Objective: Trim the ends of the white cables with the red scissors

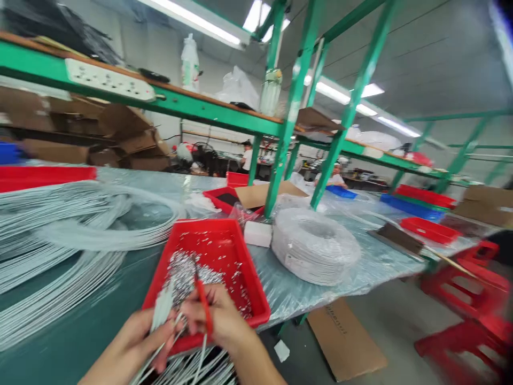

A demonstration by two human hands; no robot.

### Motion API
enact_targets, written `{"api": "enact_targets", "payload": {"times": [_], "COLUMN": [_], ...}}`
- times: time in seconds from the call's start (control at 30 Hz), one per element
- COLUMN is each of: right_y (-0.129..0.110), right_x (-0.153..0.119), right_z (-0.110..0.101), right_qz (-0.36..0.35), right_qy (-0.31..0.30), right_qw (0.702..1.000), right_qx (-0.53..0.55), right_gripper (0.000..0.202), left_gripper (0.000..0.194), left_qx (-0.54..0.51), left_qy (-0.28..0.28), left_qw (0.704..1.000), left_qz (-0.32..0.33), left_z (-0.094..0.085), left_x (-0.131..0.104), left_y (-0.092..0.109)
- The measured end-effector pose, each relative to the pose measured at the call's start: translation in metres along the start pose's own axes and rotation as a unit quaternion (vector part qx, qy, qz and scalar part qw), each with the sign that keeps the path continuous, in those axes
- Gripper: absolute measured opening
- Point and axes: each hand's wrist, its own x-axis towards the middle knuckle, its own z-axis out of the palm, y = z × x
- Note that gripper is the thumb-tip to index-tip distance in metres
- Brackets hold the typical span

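Observation:
My left hand point(138, 342) is closed around a bundle of thin white wires point(162, 307), whose ends point up over a red tray point(250, 280). My right hand point(218, 315) grips red-handled scissors point(204, 305), their dark blades pointing up and away. The thumb and fingertips of this hand meet the left fingers at the wires; the exact contact is blurred. Small silvery pieces point(180, 270) lie heaped in the tray beyond both hands. More wires point(192, 369) hang below the hands at the tray's near edge.
Large coils of white wire point(80, 235) cover the table on the left. A plastic-wrapped coil point(315, 246) and a white box point(257, 234) stand right of the tray. Green shelf posts point(286, 144) rise behind. Red stools point(468, 315) and flat cardboard point(347, 342) are at the right.

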Motion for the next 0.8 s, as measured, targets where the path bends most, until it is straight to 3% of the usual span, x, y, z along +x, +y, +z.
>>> {"api": "enact_targets", "payload": {"times": [0.07,0.13,0.43,0.63,0.8], "right_y": [0.000,-0.001,0.002,0.002,-0.001], "right_x": [0.001,0.001,-0.008,-0.007,-0.009], "right_z": [-0.001,-0.002,-0.003,-0.008,-0.003], "right_qz": [0.008,0.012,-0.017,-0.028,-0.038], "right_qy": [-0.018,-0.028,0.005,-0.004,0.027], "right_qw": [1.000,0.999,0.999,0.997,0.993], "right_qx": [0.007,0.009,-0.028,-0.068,-0.104], "right_gripper": [0.035,0.033,0.028,0.023,0.027], "left_gripper": [0.044,0.043,0.042,0.047,0.043], "left_qx": [-0.024,-0.067,-0.180,-0.192,-0.200], "left_qy": [-0.062,-0.073,-0.045,-0.036,-0.053], "left_qw": [0.997,0.994,0.982,0.981,0.978], "left_qz": [0.038,0.052,0.034,0.020,0.032], "left_z": [-0.002,-0.002,0.005,0.005,0.004], "left_x": [-0.003,-0.002,0.001,0.004,0.001], "left_y": [0.001,0.002,-0.003,-0.009,-0.006]}}
